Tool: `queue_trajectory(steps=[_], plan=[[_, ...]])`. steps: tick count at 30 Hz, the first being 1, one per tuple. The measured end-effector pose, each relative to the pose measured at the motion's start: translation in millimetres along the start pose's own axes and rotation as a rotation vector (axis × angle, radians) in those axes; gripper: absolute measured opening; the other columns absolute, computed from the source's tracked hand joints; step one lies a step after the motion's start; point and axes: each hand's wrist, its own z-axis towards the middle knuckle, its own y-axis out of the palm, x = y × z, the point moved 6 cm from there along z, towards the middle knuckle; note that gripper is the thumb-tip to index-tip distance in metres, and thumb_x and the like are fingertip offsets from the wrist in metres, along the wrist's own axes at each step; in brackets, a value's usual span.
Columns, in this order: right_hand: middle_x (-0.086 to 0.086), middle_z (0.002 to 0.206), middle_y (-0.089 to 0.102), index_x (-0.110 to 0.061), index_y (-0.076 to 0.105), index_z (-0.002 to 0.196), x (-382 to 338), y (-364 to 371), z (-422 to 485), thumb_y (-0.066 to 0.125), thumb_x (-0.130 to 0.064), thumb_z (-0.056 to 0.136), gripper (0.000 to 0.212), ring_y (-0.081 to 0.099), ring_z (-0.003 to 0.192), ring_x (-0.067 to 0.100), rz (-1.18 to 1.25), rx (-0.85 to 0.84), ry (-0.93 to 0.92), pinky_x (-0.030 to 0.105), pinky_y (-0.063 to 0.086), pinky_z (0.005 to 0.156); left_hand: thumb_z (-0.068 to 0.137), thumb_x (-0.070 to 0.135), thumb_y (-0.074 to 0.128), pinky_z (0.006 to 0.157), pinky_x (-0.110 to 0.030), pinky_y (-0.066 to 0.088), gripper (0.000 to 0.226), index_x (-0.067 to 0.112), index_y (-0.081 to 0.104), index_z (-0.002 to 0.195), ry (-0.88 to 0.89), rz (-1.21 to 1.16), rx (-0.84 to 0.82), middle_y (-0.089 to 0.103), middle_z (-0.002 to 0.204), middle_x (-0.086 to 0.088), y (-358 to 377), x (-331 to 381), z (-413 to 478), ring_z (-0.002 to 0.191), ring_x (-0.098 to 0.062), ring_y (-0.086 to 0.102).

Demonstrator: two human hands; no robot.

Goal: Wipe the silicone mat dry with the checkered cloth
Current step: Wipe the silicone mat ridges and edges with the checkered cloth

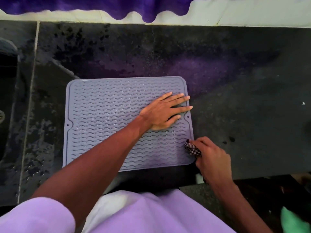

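A grey-blue silicone mat (104, 115) with wavy ridges lies flat on the dark stone counter, near its front edge. My left hand (164, 111) rests palm down on the mat's right half, fingers spread and pointing right. My right hand (212, 156) is at the mat's lower right corner, closed around a bunched black-and-white checkered cloth (192, 147). The cloth touches the mat's right edge. Most of the cloth is hidden inside my fist.
The dark speckled counter (244, 98) has wet patches at the left and behind the mat. A sink (5, 98) sits at the far left. A white wall ledge with purple fabric (117, 7) runs along the back. A green item (292, 222) lies below right.
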Motion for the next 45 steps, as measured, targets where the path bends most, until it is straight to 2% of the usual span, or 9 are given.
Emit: queue_trajectory(steps=[5, 11, 15, 24, 34, 36, 40, 43, 45], plan=[[-0.015, 0.099, 0.061, -0.036, 0.068, 0.102, 2.0, 12.1, -47.6, 0.076, -0.007, 0.06, 0.052, 0.065, 0.066, 0.021, 0.075, -0.127, 0.047, 0.033, 0.049, 0.048, 0.106, 0.042, 0.024, 0.128, -0.045, 0.008, 0.055, 0.033, 0.031, 0.159, -0.006, 0.007, 0.017, 0.017, 0.17, 0.0, -0.6, 0.7, -0.5, 0.157, -0.02, 0.014], [-0.01, 0.089, 0.073, -0.027, 0.076, 0.091, 15.1, -2.5, -10.2, 0.079, -0.026, 0.077, 0.015, 0.067, 0.084, 0.009, 0.568, -0.236, 0.231, 0.027, 0.049, 0.075, 0.105, 0.04, 0.028, 0.128, -0.044, 0.009, 0.054, 0.033, 0.033, 0.159, -0.007, 0.021, 0.042, 0.019, 0.17, 0.0, -1.2, 2.0, -0.7, 0.157, -0.02, 0.017], [-0.007, 0.098, 0.071, -0.03, 0.072, 0.099, 11.7, -25.5, 13.4, 0.072, -0.027, 0.08, 0.019, 0.067, 0.087, 0.021, 0.258, -0.058, 0.152, 0.033, 0.052, 0.072, 0.105, 0.04, 0.029, 0.128, -0.043, 0.007, 0.055, 0.033, 0.032, 0.159, -0.014, 0.012, 0.039, 0.018, 0.17, 0.0, -2.1, 2.8, -0.6, 0.157, -0.02, 0.016], [-0.002, 0.109, 0.06, -0.032, 0.063, 0.12, -18.2, 8.5, -38.0, 0.064, -0.01, 0.07, 0.055, 0.065, 0.083, 0.032, 0.086, -0.18, 0.246, 0.04, 0.052, 0.069, 0.104, 0.04, 0.032, 0.128, -0.046, 0.012, 0.055, 0.032, 0.035, 0.158, -0.035, 0.011, 0.058, 0.02, 0.169, -0.001, -0.1, 2.5, 0.1, 0.156, -0.02, 0.019], [0.0, 0.101, 0.068, -0.024, 0.07, 0.108, -36.5, 17.7, -60.8, 0.068, -0.028, 0.083, 0.026, 0.065, 0.085, 0.024, 0.302, -0.13, 0.384, 0.03, 0.046, 0.07, 0.103, 0.039, 0.035, 0.127, -0.046, 0.014, 0.055, 0.031, 0.036, 0.157, -0.025, 0.009, 0.078, 0.022, 0.169, -0.002, -1.0, 2.8, 0.0, 0.156, -0.021, 0.021], [-0.004, 0.087, 0.072, -0.024, 0.072, 0.094, -40.4, 24.1, -55.4, 0.071, -0.033, 0.082, 0.016, 0.067, 0.079, 0.018, 0.434, -0.219, 0.364, 0.029, 0.048, 0.066, 0.103, 0.038, 0.035, 0.127, -0.046, 0.013, 0.055, 0.031, 0.036, 0.157, -0.02, 0.009, 0.083, 0.023, 0.169, -0.002, -1.6, 3.9, -1.1, 0.156, -0.021, 0.022], [-0.003, 0.069, 0.071, -0.011, 0.074, 0.08, -79.5, 39.1, -43.3, 0.075, -0.016, 0.082, 0.005, 0.061, 0.062, 0.008, 1.126, -0.501, 0.409, 0.022, 0.046, 0.061, 0.103, 0.038, 0.035, 0.127, -0.046, 0.011, 0.054, 0.03, 0.037, 0.157, -0.016, 0.009, 0.086, 0.023, 0.169, -0.003, -6.0, 5.5, -2.8, 0.156, -0.022, 0.021], [0.002, 0.07, 0.07, -0.005, 0.073, 0.082, -98.9, 35.9, -36.9, 0.073, -0.014, 0.083, 0.009, 0.06, 0.064, 0.012, 1.356, -0.488, 0.445, 0.018, 0.044, 0.057, 0.104, 0.03, 0.047, 0.126, -0.049, 0.015, 0.05, 0.021, 0.046, 0.153, 0.004, -0.12, 0.103, 0.029, 0.166, -0.01, -16.8, 5.8, -8.1, 0.154, -0.027, 0.025], [0.009, 0.079, 0.073, -0.007, 0.074, 0.085, -100.5, 37.3, -34.7, 0.075, -0.02, 0.079, 0.015, 0.063, 0.071, 0.019, 1.413, -0.466, 0.464, 0.026, 0.047, 0.067, 0.103, 0.025, 0.051, 0.124, -0.048, 0.023, 0.045, 0.013, 0.055, 0.147, -0.001, -0.189, 0.19, 0.038, 0.161, -0.015, -28.2, -3.5, -25.6, 0.15, -0.03, 0.035]])
